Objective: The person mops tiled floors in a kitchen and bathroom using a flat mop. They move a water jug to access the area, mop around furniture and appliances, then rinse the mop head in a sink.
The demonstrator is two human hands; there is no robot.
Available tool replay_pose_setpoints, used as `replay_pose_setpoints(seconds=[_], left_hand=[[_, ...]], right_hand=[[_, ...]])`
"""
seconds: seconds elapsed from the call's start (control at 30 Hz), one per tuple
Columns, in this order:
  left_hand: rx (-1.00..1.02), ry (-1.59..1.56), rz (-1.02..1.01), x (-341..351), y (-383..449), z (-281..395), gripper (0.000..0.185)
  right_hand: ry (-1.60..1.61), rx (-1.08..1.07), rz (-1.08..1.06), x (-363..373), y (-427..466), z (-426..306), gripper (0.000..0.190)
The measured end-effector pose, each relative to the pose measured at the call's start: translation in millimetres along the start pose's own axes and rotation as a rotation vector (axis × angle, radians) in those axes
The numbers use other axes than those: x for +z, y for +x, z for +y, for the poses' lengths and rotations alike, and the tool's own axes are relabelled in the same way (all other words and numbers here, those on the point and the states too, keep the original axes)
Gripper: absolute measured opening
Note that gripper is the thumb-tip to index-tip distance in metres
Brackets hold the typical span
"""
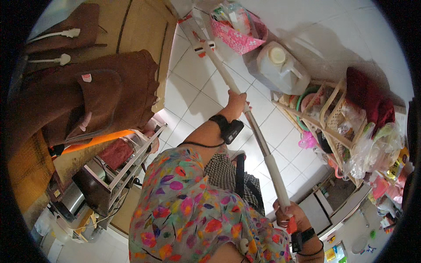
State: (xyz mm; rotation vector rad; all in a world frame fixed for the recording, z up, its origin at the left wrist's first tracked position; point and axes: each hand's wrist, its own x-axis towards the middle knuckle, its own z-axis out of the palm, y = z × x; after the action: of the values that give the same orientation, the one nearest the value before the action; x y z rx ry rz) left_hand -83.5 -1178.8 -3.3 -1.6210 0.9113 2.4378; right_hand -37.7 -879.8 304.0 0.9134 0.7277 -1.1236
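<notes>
A mop with a white and bare-metal pole runs slantwise across the view. My left hand is wrapped around the middle of the pole, on its white sleeve just above the metal section. Lower down, my right hand grips the handle end, where a red tip shows beside the fingers. The mop's head, with red ends and a white clamp, is at the far end over the tiled floor. It lies between a wooden panel and a pink flowered bag. Both wrists wear black straps with small devices.
Along the right wall stand the pink bag, a plastic jug and a rack with baskets and plastic bags. Brown cloth hangs over the wooden panel at left. Below it is a metal-framed shelf with appliances.
</notes>
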Motion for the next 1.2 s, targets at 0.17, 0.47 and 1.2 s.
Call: replay_pose_setpoints(seconds=[0.17,0.47,1.2], left_hand=[[-0.11,0.187,0.026,-9.9,11.8,-26.3,0.044],[0.254,2.652,-0.442,-45.8,22.9,-84.1,0.039],[-0.472,-0.054,-0.416,-63.9,-227.7,-427.0,0.03]], right_hand=[[-0.034,-0.08,0.038,-2.2,12.5,24.0,0.043],[-0.154,-0.127,0.066,-40.0,55.7,113.1,0.036],[-0.709,0.161,0.855,-156.7,-132.3,359.4,0.035]])
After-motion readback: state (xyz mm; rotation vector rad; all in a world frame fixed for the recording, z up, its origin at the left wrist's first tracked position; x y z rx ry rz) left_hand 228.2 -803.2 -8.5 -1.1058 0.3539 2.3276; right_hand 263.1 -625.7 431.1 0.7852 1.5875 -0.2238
